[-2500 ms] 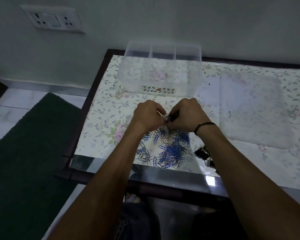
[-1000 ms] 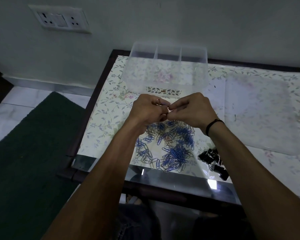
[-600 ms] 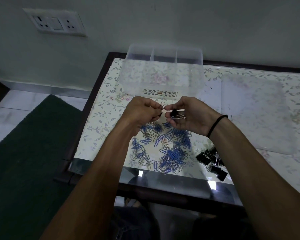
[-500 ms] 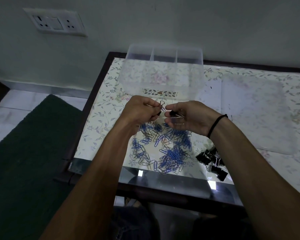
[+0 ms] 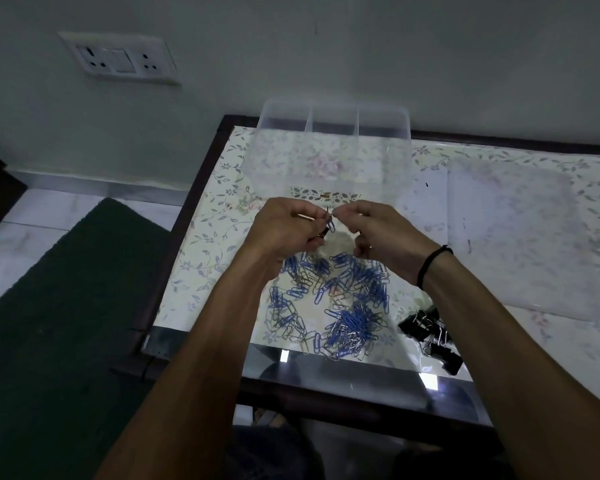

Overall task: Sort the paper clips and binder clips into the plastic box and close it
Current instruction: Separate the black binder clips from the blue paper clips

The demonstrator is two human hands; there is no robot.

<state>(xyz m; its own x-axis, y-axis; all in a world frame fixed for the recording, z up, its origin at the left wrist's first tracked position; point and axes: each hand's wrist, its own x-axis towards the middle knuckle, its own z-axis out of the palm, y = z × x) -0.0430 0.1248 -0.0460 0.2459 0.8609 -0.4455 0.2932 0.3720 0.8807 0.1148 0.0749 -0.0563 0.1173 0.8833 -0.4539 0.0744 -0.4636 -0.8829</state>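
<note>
My left hand [image 5: 284, 226] grips a small black binder clip [image 5: 324, 234] just above the table. A blue paper clip [image 5: 332, 224] hangs tangled on the clip's wire handle. The thumb and forefinger of my right hand [image 5: 385, 237] pinch that paper clip at its top. Under both hands lies a loose heap of blue and silver paper clips [image 5: 340, 303]. Several black binder clips [image 5: 430, 336] are piled at the front right. The clear plastic box [image 5: 333, 110], split into three compartments, stands open behind my hands.
The clear lid [image 5: 510, 237] lies flat on the table to the right of the box. The flower-patterned table [image 5: 208, 244] has a dark wooden edge at the left and front. A dark green mat [image 5: 66, 306] covers the floor at the left.
My hands had drawn apart, each with a black binder clip. Now the right fingertips have come back to the left hand's clip and pinch the paper clip caught on it.
</note>
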